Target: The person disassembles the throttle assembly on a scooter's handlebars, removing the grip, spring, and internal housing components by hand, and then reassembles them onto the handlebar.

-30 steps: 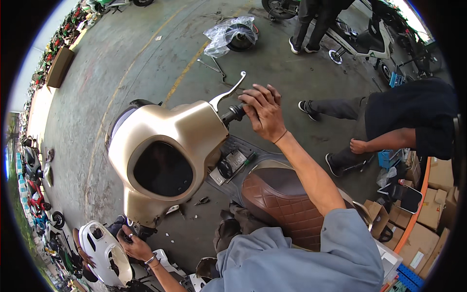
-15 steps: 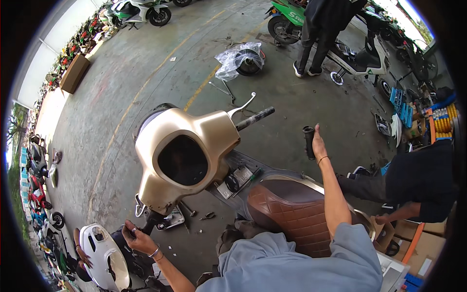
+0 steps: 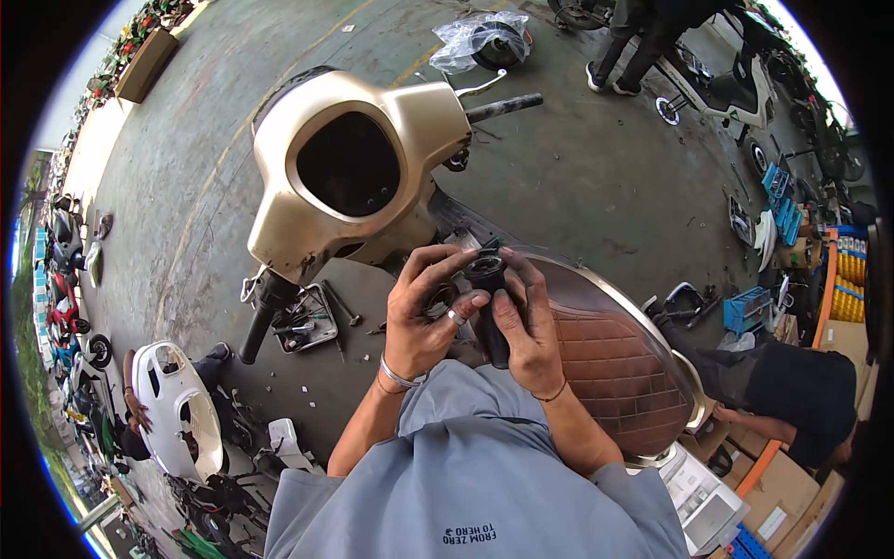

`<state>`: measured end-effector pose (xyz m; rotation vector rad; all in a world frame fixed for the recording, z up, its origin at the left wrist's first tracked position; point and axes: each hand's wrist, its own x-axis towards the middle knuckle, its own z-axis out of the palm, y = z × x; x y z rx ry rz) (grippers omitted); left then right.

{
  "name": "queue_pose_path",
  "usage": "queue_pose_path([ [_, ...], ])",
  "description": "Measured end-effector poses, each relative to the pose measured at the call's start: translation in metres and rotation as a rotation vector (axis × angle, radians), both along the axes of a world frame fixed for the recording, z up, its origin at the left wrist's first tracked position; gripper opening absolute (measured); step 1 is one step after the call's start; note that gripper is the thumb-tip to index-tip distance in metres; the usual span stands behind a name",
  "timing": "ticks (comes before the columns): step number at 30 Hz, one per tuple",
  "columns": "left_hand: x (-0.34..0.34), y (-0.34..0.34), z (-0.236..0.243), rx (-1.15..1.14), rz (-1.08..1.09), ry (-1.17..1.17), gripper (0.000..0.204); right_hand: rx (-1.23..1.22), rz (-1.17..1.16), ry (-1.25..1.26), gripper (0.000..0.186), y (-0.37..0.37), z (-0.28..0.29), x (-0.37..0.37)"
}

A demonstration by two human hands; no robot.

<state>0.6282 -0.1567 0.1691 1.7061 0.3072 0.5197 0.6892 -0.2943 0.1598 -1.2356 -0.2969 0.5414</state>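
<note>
Black cylindrical rubber-looking handlebar grip point(image 3: 494, 348), before the grey cloth shirt point(image 3: 391, 484), sits pinched between fingers of the left hand point(image 3: 421, 306) and right hand point(image 3: 533, 337); dark-smudged skin or a loosened pinch could drop it beside the brown quilted seat point(image 3: 610, 368).

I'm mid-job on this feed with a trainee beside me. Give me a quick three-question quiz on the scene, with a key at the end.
1. What is held between the left hand and right hand?
A) a wrench
B) a black handlebar grip
C) a brake lever

2. True or false: the brown quilted seat lies to the person's right.

3. From which side of the gold scooter cowl, the person's left or right, does a bare handlebar tube stick out?

Key: 1. B; 2. True; 3. Right
</note>
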Motion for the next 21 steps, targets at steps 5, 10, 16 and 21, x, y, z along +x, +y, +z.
queue_pose_path([
  [5,-0.017,0.005,-0.005,0.022,-0.022,-0.074,0.031,-0.085,0.186,-0.115,0.044,-0.001,0.014,-0.007],
  [10,-0.028,0.003,-0.008,-0.112,0.033,-0.095,0.027,-0.125,0.207,-0.155,0.039,0.012,0.024,-0.008],
  [16,-0.036,0.003,-0.014,-0.19,0.106,-0.115,0.021,-0.166,0.221,-0.278,0.038,0.022,0.024,-0.011],
  [21,-0.041,0.012,-0.02,-0.16,0.105,-0.149,0.018,-0.153,0.162,-0.385,0.049,0.028,0.018,-0.02],
])
